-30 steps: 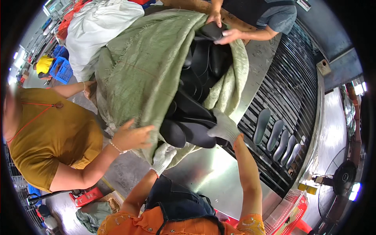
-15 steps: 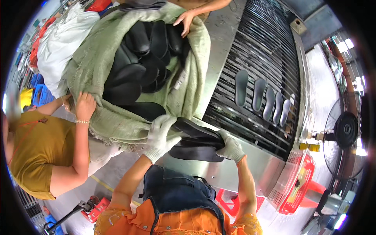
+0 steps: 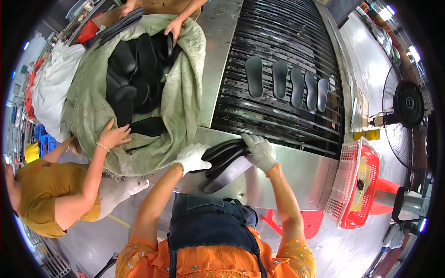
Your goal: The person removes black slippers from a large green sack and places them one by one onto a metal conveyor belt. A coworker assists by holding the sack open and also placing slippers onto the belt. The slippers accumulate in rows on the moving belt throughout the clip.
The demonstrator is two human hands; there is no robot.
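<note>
Several black shoe insoles (image 3: 228, 173) form a loose fanned stack above the metal ledge in front of me. The lowest one slants down to the left and catches the light. My right hand (image 3: 261, 154), in a white knit glove, is closed round their right ends. At their left side my left hand (image 3: 192, 158), gloved alike, has its fingers closed against the edges; its fingertips are partly hidden. Left of my hands stands an open pale green woven sack (image 3: 185, 99), with many more black insoles (image 3: 124, 58) heaped inside.
Several insoles (image 3: 254, 76) lie in a row across a dark slatted conveyor (image 3: 278, 123). A co-worker's hand (image 3: 116, 137) rests on the sack's near rim; another person's hand (image 3: 174, 28) is at its far rim. At right are a red basket (image 3: 371, 185) and a fan (image 3: 409, 103).
The view has shifted right, so the sack appears further left. The insoles in my hands have fanned out and tilted. The left co-worker's hand has opened over the rim.
</note>
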